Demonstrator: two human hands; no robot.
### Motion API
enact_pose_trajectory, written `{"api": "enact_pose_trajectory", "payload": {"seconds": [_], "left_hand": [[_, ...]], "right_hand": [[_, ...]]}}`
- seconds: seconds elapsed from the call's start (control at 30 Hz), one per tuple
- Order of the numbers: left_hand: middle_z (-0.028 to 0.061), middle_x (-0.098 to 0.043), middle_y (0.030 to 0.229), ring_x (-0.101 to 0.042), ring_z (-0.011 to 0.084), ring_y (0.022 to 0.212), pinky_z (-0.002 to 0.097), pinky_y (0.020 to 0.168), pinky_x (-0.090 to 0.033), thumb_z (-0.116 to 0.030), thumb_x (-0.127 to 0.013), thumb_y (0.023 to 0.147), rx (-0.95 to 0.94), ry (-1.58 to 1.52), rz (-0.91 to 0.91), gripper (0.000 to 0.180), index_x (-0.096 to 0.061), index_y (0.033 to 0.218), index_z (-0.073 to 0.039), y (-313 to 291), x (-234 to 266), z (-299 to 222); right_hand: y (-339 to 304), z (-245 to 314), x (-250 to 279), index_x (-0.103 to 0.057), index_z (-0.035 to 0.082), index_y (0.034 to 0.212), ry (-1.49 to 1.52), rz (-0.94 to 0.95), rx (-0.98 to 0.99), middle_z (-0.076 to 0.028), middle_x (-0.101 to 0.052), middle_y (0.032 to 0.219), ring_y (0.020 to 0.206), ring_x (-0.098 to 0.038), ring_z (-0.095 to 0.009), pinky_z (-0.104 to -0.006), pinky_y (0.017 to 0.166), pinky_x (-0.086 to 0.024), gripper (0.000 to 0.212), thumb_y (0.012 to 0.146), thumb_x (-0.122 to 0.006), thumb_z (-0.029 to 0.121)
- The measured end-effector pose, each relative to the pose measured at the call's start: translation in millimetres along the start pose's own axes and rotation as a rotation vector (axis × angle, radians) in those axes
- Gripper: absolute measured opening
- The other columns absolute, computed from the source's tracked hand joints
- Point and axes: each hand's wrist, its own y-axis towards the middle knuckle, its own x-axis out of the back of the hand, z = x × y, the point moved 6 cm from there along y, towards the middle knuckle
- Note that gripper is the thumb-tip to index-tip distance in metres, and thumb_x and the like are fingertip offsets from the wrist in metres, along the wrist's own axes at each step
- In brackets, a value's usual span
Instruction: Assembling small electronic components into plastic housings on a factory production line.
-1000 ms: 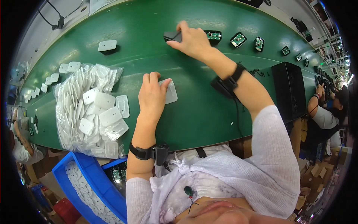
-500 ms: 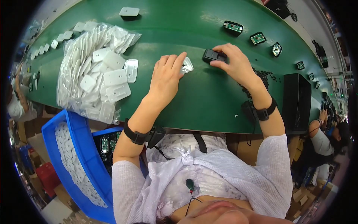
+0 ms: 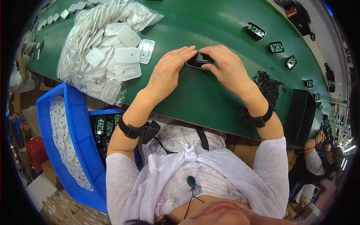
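"While left hand [image 3: 167, 70] and right hand [image 3: 229, 68] are gripping a black plastic case [image 3: 200, 60] over the green surface [image 3: 210, 105], what's filling the clear plastic bag [image 3: 150, 18]?"

"White plates [image 3: 126, 55]; the blue plastic bin [image 3: 81, 129] is holding white pieces [image 3: 64, 137]."

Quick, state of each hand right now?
Left hand: fingers at the black rectangular plastic housing; whether closed on it cannot be told.
Right hand: thumb and fingers closed on that housing.

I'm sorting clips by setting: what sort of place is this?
Likely an electronics assembly workshop: a long green bench carries black cases with circuit boards and a bag of white plates.
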Motion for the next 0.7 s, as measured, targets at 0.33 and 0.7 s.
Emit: {"api": "enact_pose_trajectory", "payload": {"seconds": [0.33,0.7], "left_hand": [[0.0058,-0.056,0.134,-0.053,0.0237,0.124,0.0393,0.106,-0.039,0.008,-0.045,0.081,-0.056,0.332,0.067,0.051,-0.058,0.127,-0.008,-9.1,-3.0,-0.4],[0.0113,-0.063,0.120,-0.060,0.0247,0.104,0.0360,0.088,-0.047,-0.013,-0.071,0.075,-0.083,0.545,0.003,0.045,-0.061,0.118,-0.005,16.5,-14.5,-7.2]], "right_hand": [[-2.8,10.2,-13.3,-0.062,0.005,0.109,-0.176,-0.060,0.116,-0.007,-0.064,0.109,0.093,-0.061,-0.025,-0.0350,0.078,-0.051,0.036,0.075,-0.072,0.008],[14.6,-38.8,-6.5,-0.061,0.004,0.118,0.358,0.054,-0.300,-0.009,-0.069,0.100,0.090,-0.064,-0.018,-0.0290,0.081,-0.049,0.040,0.081,-0.073,0.014]]}}
